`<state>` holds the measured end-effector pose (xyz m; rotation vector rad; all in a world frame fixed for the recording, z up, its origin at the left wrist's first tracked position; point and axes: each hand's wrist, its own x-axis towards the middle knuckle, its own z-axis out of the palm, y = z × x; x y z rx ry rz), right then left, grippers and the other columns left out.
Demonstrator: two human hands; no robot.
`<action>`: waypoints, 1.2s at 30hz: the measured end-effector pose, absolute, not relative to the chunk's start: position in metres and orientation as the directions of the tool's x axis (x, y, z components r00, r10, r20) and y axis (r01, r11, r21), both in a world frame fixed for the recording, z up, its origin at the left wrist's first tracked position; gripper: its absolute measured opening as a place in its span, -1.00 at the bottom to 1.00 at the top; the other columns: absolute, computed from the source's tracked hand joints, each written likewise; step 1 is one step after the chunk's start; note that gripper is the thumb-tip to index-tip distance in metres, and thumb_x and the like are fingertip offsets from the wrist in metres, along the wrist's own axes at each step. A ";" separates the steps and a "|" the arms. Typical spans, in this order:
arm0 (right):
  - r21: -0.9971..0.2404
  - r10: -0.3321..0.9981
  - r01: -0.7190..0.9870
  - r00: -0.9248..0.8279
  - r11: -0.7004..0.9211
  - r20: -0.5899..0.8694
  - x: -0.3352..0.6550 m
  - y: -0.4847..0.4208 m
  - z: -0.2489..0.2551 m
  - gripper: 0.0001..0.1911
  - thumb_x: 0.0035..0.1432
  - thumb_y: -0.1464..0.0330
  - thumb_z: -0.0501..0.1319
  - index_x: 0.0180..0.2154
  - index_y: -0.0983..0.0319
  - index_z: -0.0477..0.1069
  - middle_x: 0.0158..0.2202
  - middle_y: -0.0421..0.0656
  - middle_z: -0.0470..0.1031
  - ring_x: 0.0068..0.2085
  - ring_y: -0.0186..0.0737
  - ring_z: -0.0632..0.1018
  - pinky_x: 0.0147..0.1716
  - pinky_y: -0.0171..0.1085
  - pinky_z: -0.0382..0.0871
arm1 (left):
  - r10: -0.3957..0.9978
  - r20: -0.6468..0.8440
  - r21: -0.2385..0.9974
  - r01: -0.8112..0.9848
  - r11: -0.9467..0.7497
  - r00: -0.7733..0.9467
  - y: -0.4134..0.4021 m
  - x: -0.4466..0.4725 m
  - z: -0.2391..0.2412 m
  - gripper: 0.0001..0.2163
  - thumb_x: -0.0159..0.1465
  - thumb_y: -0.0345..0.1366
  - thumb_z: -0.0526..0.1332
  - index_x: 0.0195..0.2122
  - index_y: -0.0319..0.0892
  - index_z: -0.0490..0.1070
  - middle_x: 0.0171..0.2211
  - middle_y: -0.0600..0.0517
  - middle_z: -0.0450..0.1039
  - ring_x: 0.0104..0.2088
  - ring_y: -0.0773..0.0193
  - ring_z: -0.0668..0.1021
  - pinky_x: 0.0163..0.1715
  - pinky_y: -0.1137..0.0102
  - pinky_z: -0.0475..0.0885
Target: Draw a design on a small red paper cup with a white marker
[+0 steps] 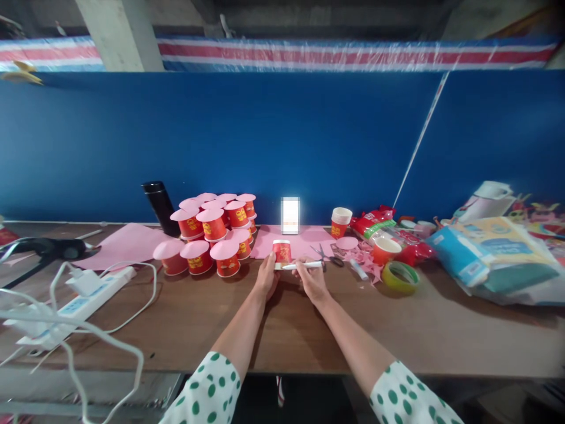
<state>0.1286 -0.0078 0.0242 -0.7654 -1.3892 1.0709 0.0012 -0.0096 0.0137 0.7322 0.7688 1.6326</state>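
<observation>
My left hand (267,275) is closed around the side of a small red paper cup (282,251), whose white end faces up. In my right hand (312,281) is a white marker pen (311,265), lying nearly level with its tip pointing left at the cup's lower edge. Whether the tip touches the cup I cannot tell. Behind the cup a pink paper sheet (265,242) lies on the table. Dark-handled scissors (329,256) rest just right of my right hand. To the left, red paper cups (196,256) topped with pink paper cones stand stacked in a group.
On the right are stacked cups (341,222), pink paper scraps (368,259), a tape roll (400,278), red packets (375,222) and a large plastic package (498,253). A power strip (83,306) with loose cables, and a black bottle (159,206), occupy the left. A blue partition (282,141) stands behind.
</observation>
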 end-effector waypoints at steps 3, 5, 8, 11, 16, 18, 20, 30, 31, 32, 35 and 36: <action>-0.923 0.920 -0.133 -0.109 0.361 0.376 0.129 -0.008 0.024 -0.76 0.08 0.18 0.18 -0.46 0.22 0.39 -0.60 -0.23 0.41 -0.55 -0.34 0.41 -0.55 -0.36 0.28 | 0.981 0.058 0.801 -0.578 -0.156 -0.185 -0.009 0.002 0.014 -0.70 0.13 -0.06 0.25 -0.31 -0.23 0.42 -0.36 -0.06 0.53 -0.33 0.21 0.55 -0.23 0.33 0.39; -0.927 0.924 -0.126 -0.104 0.354 0.367 0.129 -0.009 0.025 -0.76 0.08 0.18 0.18 -0.46 0.22 0.39 -0.59 -0.22 0.41 -0.55 -0.33 0.41 -0.56 -0.37 0.27 | 0.980 0.052 0.802 -0.577 -0.154 -0.190 -0.010 0.002 0.015 -0.69 0.13 -0.06 0.25 -0.31 -0.24 0.42 -0.36 -0.06 0.53 -0.33 0.21 0.56 -0.24 0.33 0.39; -0.930 0.926 -0.124 -0.114 0.346 0.359 0.130 -0.009 0.026 -0.75 0.06 0.17 0.19 -0.47 0.22 0.39 -0.61 -0.23 0.40 -0.55 -0.33 0.40 -0.58 -0.36 0.26 | 0.980 0.055 0.804 -0.574 -0.156 -0.190 -0.010 0.002 0.015 -0.70 0.13 -0.06 0.25 -0.32 -0.23 0.42 -0.36 -0.05 0.53 -0.33 0.23 0.55 -0.25 0.35 0.40; -0.933 0.930 -0.128 -0.108 0.337 0.351 0.130 -0.008 0.025 -0.75 0.08 0.17 0.17 -0.45 0.22 0.39 -0.60 -0.23 0.40 -0.56 -0.33 0.40 -0.58 -0.37 0.25 | 0.979 0.057 0.799 -0.579 -0.161 -0.194 -0.009 0.002 0.014 -0.72 0.14 -0.07 0.25 -0.33 -0.22 0.42 -0.36 -0.04 0.53 -0.34 0.24 0.55 -0.27 0.36 0.40; -0.938 0.936 -0.134 -0.109 0.319 0.333 0.130 -0.008 0.025 -0.74 0.05 0.16 0.19 -0.47 0.23 0.39 -0.61 -0.22 0.41 -0.56 -0.34 0.40 -0.60 -0.38 0.25 | 0.980 0.067 0.809 -0.564 -0.164 -0.188 -0.008 0.001 0.012 -0.69 0.13 -0.04 0.24 -0.31 -0.23 0.41 -0.37 -0.04 0.52 -0.35 0.22 0.55 -0.27 0.33 0.40; -0.941 0.940 -0.139 -0.107 0.310 0.325 0.129 -0.008 0.026 -0.73 0.06 0.15 0.19 -0.47 0.23 0.39 -0.62 -0.23 0.40 -0.57 -0.34 0.40 -0.60 -0.38 0.25 | 0.979 0.070 0.809 -0.564 -0.168 -0.193 -0.008 0.001 0.012 -0.68 0.14 -0.04 0.24 -0.31 -0.23 0.41 -0.38 -0.03 0.52 -0.35 0.22 0.55 -0.27 0.33 0.40; -0.942 0.942 -0.142 -0.101 0.305 0.320 0.129 -0.009 0.026 -0.73 0.06 0.15 0.18 -0.46 0.23 0.39 -0.61 -0.23 0.41 -0.57 -0.35 0.40 -0.61 -0.38 0.25 | 0.978 0.073 0.808 -0.563 -0.173 -0.195 -0.009 0.001 0.013 -0.70 0.14 -0.06 0.24 -0.31 -0.23 0.41 -0.38 -0.04 0.52 -0.35 0.22 0.55 -0.28 0.34 0.40; -0.946 0.951 -0.148 -0.069 0.290 0.302 0.129 -0.009 0.028 -0.72 0.05 0.13 0.18 -0.48 0.22 0.38 -0.59 -0.23 0.42 -0.57 -0.35 0.39 -0.65 -0.40 0.17 | 0.977 0.069 0.801 -0.573 -0.175 -0.203 -0.007 0.001 0.011 -0.68 0.11 -0.06 0.27 -0.31 -0.25 0.41 -0.40 -0.03 0.53 -0.38 0.24 0.55 -0.27 0.34 0.39; -0.946 0.950 -0.144 -0.068 0.292 0.304 0.129 -0.009 0.029 -0.72 0.05 0.13 0.19 -0.49 0.22 0.38 -0.59 -0.22 0.42 -0.56 -0.35 0.39 -0.64 -0.40 0.18 | 0.978 0.069 0.801 -0.573 -0.173 -0.198 -0.007 0.001 0.011 -0.67 0.11 -0.05 0.27 -0.30 -0.25 0.41 -0.40 -0.03 0.52 -0.39 0.24 0.54 -0.28 0.34 0.39; -0.945 0.949 -0.139 -0.070 0.295 0.306 0.130 -0.010 0.029 -0.72 0.05 0.14 0.19 -0.49 0.22 0.38 -0.59 -0.22 0.42 -0.55 -0.34 0.40 -0.63 -0.39 0.20 | 0.979 0.070 0.801 -0.573 -0.171 -0.194 -0.007 0.001 0.011 -0.66 0.11 -0.05 0.27 -0.30 -0.26 0.41 -0.40 -0.03 0.52 -0.39 0.24 0.54 -0.28 0.34 0.38; -0.944 0.945 -0.130 -0.088 0.304 0.316 0.129 -0.011 0.030 -0.74 0.05 0.16 0.20 -0.48 0.22 0.39 -0.59 -0.22 0.42 -0.54 -0.33 0.41 -0.60 -0.38 0.23 | 0.979 0.075 0.800 -0.575 -0.172 -0.189 -0.007 0.000 0.011 -0.66 0.11 -0.05 0.27 -0.29 -0.26 0.41 -0.38 -0.04 0.52 -0.37 0.23 0.54 -0.27 0.33 0.38; -0.943 0.943 -0.128 -0.091 0.307 0.319 0.129 -0.011 0.030 -0.74 0.06 0.16 0.19 -0.47 0.22 0.39 -0.58 -0.22 0.42 -0.54 -0.33 0.41 -0.59 -0.37 0.24 | 0.979 0.077 0.799 -0.576 -0.174 -0.189 -0.007 0.000 0.010 -0.66 0.11 -0.05 0.27 -0.29 -0.26 0.41 -0.38 -0.04 0.52 -0.36 0.23 0.54 -0.26 0.33 0.37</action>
